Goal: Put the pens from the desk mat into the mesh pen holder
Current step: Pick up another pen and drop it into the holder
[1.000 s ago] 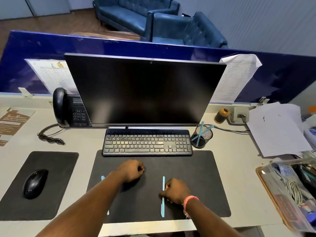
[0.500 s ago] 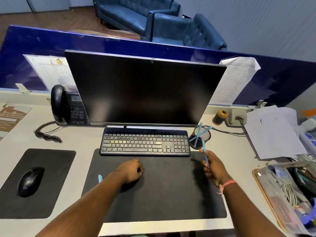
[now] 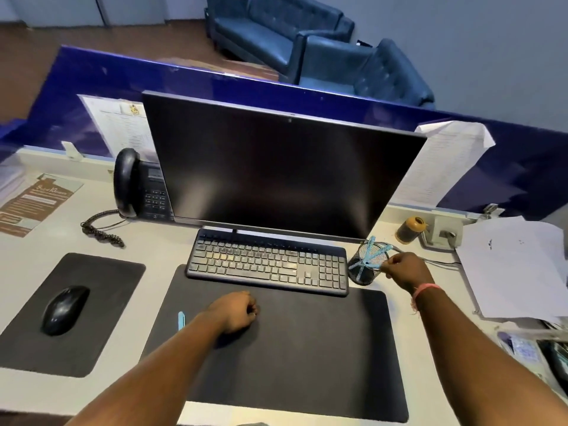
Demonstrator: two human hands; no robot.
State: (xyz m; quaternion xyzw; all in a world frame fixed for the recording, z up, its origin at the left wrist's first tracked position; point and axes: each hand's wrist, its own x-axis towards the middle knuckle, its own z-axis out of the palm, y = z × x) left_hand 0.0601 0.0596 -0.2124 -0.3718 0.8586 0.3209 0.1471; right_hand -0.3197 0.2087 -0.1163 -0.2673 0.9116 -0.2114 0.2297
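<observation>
One pen (image 3: pixel 181 320) lies on the mat (image 3: pixel 307 348) at about nine o'clock, only its top end showing beside the left forearm; the rest is hidden under the arm. The holder (image 3: pixel 367 265) stands on the bench (image 3: pixel 163 241) at the mat's two o'clock corner, just right of the keyboard (image 3: pixel 267 261), with light-blue pens crossed inside it.

The right hand (image 3: pixel 405 270) is at the holder's rim, fingertips pinched toward a pen (image 3: pixel 373 262) that leans out at three o'clock. Whether they grip it or have let go I cannot tell; the spot is small and blurred. The left hand (image 3: pixel 238 312) rests on the mat as a loose fist, grasping nothing visible.

My reading: the step in hand is dropping a pen into the holder. The next move calls for freeing the right hand, then shifting the left arm aside so the last pen can be pinched up and carried to two o'clock.

The number of pens in the holder is hard to make out through the mesh.
</observation>
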